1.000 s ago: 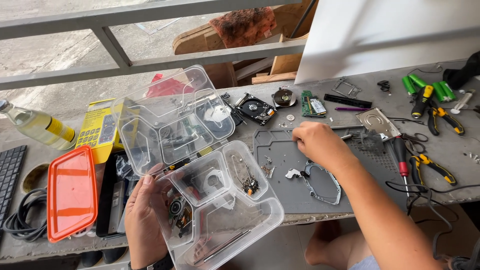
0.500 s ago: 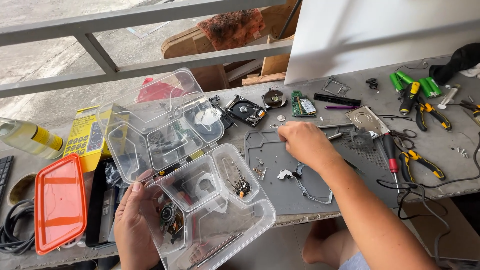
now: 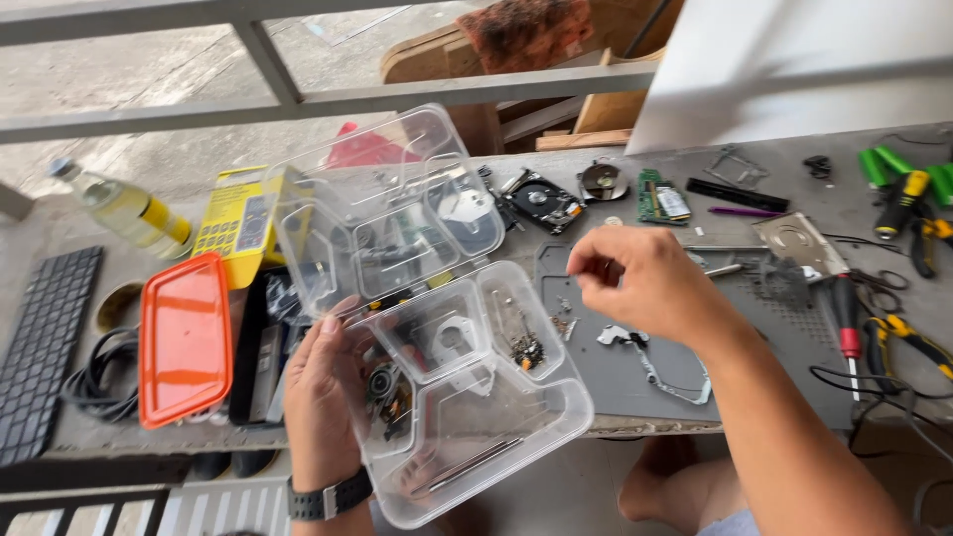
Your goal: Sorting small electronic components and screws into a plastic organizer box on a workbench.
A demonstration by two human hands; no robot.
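My left hand (image 3: 323, 397) grips the near left side of a clear plastic compartment box (image 3: 561, 412), tilted over the table's front edge. Its compartments hold small screws and metal parts, and its clear lid (image 3: 387, 213) stands hinged open behind it. My right hand (image 3: 645, 283) hovers above the grey work mat (image 3: 635, 382), just right of the box, thumb and fingertips pinched together. Anything between them is too small to see. A thin metal bracket (image 3: 660, 367) lies on the mat below that hand.
An opened hard drive (image 3: 541, 199), a green circuit board (image 3: 660, 199) and a metal cover plate (image 3: 794, 243) lie behind the mat. A red-handled screwdriver (image 3: 844, 323), pliers (image 3: 908, 337) and green-handled tools (image 3: 888, 169) are at right. At left: an orange-lidded box (image 3: 184, 337), keyboard (image 3: 45, 347), bottle (image 3: 124, 208).
My right hand has lifted off the mat and moved left toward the box, fingers now pinched. My left hand still holds the box in much the same place.
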